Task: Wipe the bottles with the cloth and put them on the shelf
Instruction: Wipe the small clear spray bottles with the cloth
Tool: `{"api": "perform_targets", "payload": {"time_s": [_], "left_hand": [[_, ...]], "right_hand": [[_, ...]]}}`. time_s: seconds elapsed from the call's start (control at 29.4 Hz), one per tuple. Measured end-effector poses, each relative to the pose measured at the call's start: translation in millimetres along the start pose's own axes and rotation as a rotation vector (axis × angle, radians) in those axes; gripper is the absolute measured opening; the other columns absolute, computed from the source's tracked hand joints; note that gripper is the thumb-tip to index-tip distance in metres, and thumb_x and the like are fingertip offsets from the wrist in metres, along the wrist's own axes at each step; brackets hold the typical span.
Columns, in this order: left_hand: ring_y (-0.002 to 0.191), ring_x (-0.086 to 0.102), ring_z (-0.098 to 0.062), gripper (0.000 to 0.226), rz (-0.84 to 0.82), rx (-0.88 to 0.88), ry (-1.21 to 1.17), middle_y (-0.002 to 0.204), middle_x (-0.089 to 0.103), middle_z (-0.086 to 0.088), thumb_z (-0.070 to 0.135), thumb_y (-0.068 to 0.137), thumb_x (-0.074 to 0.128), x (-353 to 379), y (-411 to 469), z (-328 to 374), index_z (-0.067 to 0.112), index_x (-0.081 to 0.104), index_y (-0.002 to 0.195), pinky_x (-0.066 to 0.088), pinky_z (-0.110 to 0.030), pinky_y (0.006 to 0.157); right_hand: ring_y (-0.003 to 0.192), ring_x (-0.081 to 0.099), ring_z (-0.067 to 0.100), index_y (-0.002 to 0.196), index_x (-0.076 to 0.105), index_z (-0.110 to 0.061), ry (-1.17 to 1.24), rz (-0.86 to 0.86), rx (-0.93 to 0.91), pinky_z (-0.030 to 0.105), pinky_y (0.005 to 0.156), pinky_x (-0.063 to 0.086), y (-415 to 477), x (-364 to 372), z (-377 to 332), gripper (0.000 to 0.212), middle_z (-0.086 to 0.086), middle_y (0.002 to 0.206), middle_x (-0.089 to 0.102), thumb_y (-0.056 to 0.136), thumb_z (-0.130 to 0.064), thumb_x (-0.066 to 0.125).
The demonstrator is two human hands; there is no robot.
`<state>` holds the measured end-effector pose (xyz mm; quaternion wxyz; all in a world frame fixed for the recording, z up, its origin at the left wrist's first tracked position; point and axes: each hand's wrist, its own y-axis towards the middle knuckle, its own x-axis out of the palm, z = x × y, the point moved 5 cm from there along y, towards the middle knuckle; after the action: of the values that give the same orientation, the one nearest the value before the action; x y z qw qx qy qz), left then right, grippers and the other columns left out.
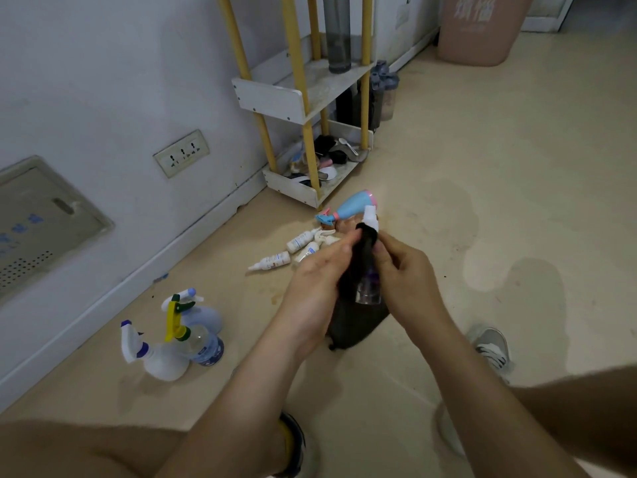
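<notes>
My right hand [405,274] holds a small clear spray bottle [369,288] with a white cap, upright over the floor. My left hand [315,282] grips a dark cloth [355,320] wrapped around the bottle's upper part; the rest of the cloth hangs below. Behind my hands lie a blue and pink spray bottle [351,207] and several small white bottles [300,241] on the floor. Three trigger spray bottles [179,336] stand at the lower left. The white shelf with yellow posts [272,98] stands against the wall and bears a tall grey bottle [337,32].
The shelf's bottom tier [303,193] holds mixed small items and dark bottles. A pink bin [479,29] stands at the far right. A wall socket [182,153] and a grey panel [41,222] are on the left wall. My shoe [493,346] is at the right.
</notes>
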<state>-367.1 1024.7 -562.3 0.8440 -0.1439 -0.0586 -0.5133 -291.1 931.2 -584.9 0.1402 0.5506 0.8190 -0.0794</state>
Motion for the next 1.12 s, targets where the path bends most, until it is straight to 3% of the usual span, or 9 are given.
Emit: {"api": "perform_targets", "payload": {"time_s": [0.07, 0.17, 0.24, 0.34, 0.44, 0.65, 0.78, 0.95, 1.12], "left_hand": [[0.123, 0.056, -0.006, 0.038, 0.0, 0.125, 0.107, 0.132, 0.062, 0.004, -0.001, 0.097, 0.05, 0, 0, -1, 0.023, 0.06, 0.124, 0.047, -0.017, 0.099], [0.114, 0.063, -0.005, 0.044, 0.098, 0.203, 0.045, 0.123, 0.068, 0.003, -0.003, 0.09, 0.06, -2, 0, 2, 0.024, 0.06, 0.125, 0.051, -0.016, 0.088], [0.097, 0.071, -0.01, 0.037, 0.18, 0.17, -0.065, 0.108, 0.074, 0.001, 0.002, 0.088, 0.065, -5, 4, 4, 0.02, 0.058, 0.119, 0.055, -0.02, 0.075], [0.064, 0.069, -0.01, 0.027, 0.345, 0.078, -0.196, 0.077, 0.074, 0.0, 0.011, 0.088, 0.069, -12, 9, 9, 0.009, 0.053, 0.111, 0.053, -0.021, 0.053], [0.058, 0.063, -0.008, 0.02, 0.48, 0.048, -0.176, 0.068, 0.066, -0.001, 0.027, 0.092, 0.066, -25, 12, 13, 0.007, 0.061, 0.091, 0.053, -0.021, 0.052], [0.068, 0.066, -0.017, 0.029, 0.477, -0.013, -0.248, 0.063, 0.068, 0.0, 0.043, 0.087, 0.068, -37, 16, 24, 0.014, 0.065, 0.082, 0.058, -0.039, 0.078], [0.055, 0.061, -0.01, 0.021, 0.24, -0.008, -0.119, 0.06, 0.066, 0.004, 0.035, 0.092, 0.061, -21, 7, 21, 0.015, 0.065, 0.086, 0.052, -0.024, 0.054], [0.059, 0.062, -0.014, 0.009, 0.209, -0.016, 0.071, 0.069, 0.065, 0.0, 0.024, 0.094, 0.062, -18, -2, -3, 0.018, 0.063, 0.087, 0.045, -0.021, 0.046], [0.08, 0.069, -0.017, 0.015, 0.274, -0.019, 0.058, 0.09, 0.069, -0.007, 0.018, 0.089, 0.069, -29, 3, -7, 0.015, 0.062, 0.102, 0.057, -0.028, 0.07]], "right_hand": [[0.104, 0.063, 0.002, 0.134, 0.057, -0.035, 0.188, -0.027, 0.034, 0.026, 0.092, 0.053, -4, 4, -2, 0.036, -0.01, 0.115, 0.067, 0.106, -0.021, 0.041], [0.09, 0.06, -0.006, 0.142, 0.045, -0.042, 0.392, -0.189, 0.08, 0.016, 0.083, 0.051, -9, 17, -12, 0.044, -0.016, 0.108, 0.063, 0.106, -0.016, 0.037], [0.084, 0.057, -0.001, 0.145, 0.042, -0.04, 0.267, -0.269, -0.015, 0.021, 0.078, 0.049, -18, 23, -21, 0.049, -0.008, 0.101, 0.061, 0.102, -0.017, 0.039], [0.114, 0.053, 0.013, 0.152, 0.036, -0.026, -0.109, -0.218, -0.244, 0.022, 0.096, 0.042, -28, 27, -29, 0.061, 0.001, 0.127, 0.054, 0.094, -0.012, 0.048], [0.114, 0.053, 0.006, 0.148, 0.039, -0.03, -0.145, -0.133, -0.312, 0.019, 0.093, 0.045, -41, 30, -30, 0.056, -0.008, 0.128, 0.055, 0.096, -0.021, 0.059], [0.067, 0.069, 0.012, 0.113, 0.058, -0.023, 0.4, -0.254, 0.253, 0.022, 0.058, 0.057, -51, 33, -11, 0.016, 0.003, 0.084, 0.073, 0.098, -0.03, 0.057], [0.062, 0.068, 0.014, 0.112, 0.063, -0.005, 0.672, -0.275, 0.412, 0.019, 0.057, 0.055, -53, 41, -10, 0.022, 0.009, 0.074, 0.073, 0.099, -0.02, 0.054], [0.065, 0.066, 0.011, 0.096, 0.07, -0.008, 0.377, -0.079, 0.299, 0.029, 0.064, 0.056, -44, 40, -7, 0.016, 0.001, 0.071, 0.071, 0.097, -0.02, 0.06], [0.079, 0.062, 0.008, 0.107, 0.068, -0.018, -0.253, -0.102, -0.037, 0.018, 0.067, 0.047, -42, 34, -25, 0.016, -0.006, 0.089, 0.07, 0.094, -0.022, 0.059]]}}
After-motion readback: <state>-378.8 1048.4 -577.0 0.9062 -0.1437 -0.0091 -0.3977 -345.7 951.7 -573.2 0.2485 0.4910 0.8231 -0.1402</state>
